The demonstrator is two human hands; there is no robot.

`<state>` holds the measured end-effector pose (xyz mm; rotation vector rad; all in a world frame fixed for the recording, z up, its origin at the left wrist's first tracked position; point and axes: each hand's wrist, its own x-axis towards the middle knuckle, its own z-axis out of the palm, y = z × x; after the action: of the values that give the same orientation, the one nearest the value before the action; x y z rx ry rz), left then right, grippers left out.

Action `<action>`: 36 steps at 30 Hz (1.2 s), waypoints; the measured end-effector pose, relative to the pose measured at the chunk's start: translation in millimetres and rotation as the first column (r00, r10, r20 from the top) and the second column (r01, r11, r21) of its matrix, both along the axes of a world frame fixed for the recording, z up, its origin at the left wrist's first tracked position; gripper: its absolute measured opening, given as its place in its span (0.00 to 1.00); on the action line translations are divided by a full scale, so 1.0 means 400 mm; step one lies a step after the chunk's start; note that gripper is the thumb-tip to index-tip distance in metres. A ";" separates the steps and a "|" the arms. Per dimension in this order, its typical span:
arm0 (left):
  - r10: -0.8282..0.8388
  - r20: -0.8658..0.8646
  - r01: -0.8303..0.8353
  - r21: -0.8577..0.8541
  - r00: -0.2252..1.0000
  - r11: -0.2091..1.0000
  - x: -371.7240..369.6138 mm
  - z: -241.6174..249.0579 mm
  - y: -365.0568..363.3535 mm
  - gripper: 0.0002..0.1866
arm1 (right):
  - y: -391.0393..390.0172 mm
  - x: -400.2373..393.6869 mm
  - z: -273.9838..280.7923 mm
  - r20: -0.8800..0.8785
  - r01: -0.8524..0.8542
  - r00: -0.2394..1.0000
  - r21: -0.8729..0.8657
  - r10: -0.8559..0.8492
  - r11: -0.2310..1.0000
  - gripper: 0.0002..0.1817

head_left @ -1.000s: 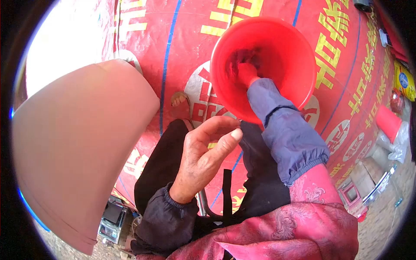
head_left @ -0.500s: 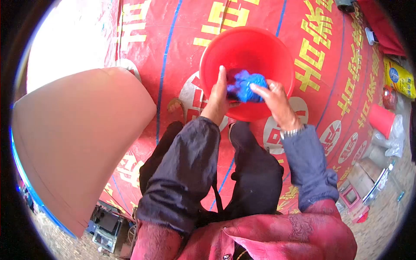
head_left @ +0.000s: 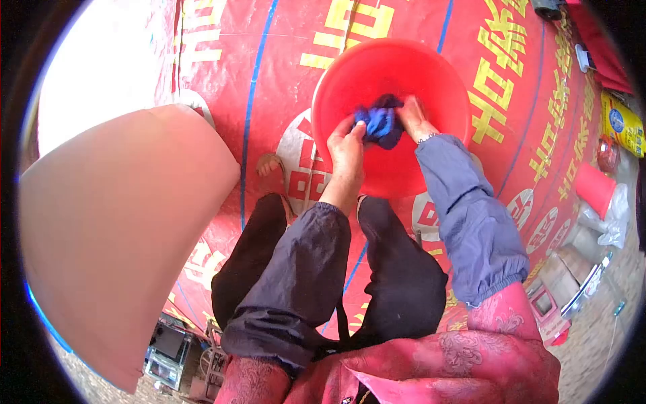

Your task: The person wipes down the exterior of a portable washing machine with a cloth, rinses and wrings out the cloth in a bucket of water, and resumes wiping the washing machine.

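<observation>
Between the two hands, inside the round red plastic basin point(head_left: 431, 74), sits a crumpled wad of blue and dark purple cloth point(head_left: 381, 125). Left hand point(head_left: 346, 149): fingers curled, thumb and fingertips closed on the near-left edge of the wad. Right hand point(head_left: 412, 116): fingers bent over the far-right side, gripping it from the opposite direction; a metal band shows at its wrist. Both hands are thus pressed toward each other with the cloth bunched between them.

The cloth looks soft, limp and light, folding wherever it is pinched; it appears dark in places, possibly wet, though no water can be made out in the basin. If wet it would be somewhat heavier and inclined to slip, so a full-hand grasp around the bunched mass seems surer than a fingertip pinch on a loose corner. It is not fragile.

Beyond the hands, the basin rests on a red printed sheet with yellow characters and blue lines point(head_left: 269, 60). Nearer the body lie dark trouser legs point(head_left: 397, 269). To the left of the left arm stands a large pale pink curved surface point(head_left: 121, 236).
</observation>
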<state>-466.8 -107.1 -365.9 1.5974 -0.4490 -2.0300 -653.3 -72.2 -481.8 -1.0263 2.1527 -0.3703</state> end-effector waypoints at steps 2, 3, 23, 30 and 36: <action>-0.055 0.105 0.064 -0.089 0.993 0.994 0.009 -0.016 -0.002 0.18 | 0.003 -0.015 -0.018 -0.325 -0.035 0.944 0.087 0.062 0.996 0.13; -0.082 0.156 0.103 -0.136 0.984 0.985 0.010 -0.026 -0.007 0.18 | 0.014 -0.027 -0.069 -0.409 -0.022 0.912 0.024 0.030 0.999 0.12; -0.007 -0.252 0.056 0.188 0.968 0.981 0.039 -0.209 -0.004 0.30 | 0.030 0.169 0.398 0.593 0.108 0.805 -0.183 0.022 0.977 0.09; 0.085 -0.370 -0.031 0.150 0.925 0.988 0.023 -0.168 0.008 0.12 | -0.016 0.256 0.349 -0.140 -0.227 0.973 -0.702 0.182 0.675 0.09; 0.080 0.110 -0.099 0.182 0.991 0.978 -0.032 -0.088 -0.018 0.16 | 0.026 0.087 -0.135 0.219 -0.009 0.975 -0.082 0.027 0.997 0.17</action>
<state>-479.5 -114.3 -401.1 1.8061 -0.2226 -1.9773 -618.5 -61.7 -535.7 -0.9994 1.9421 -0.5406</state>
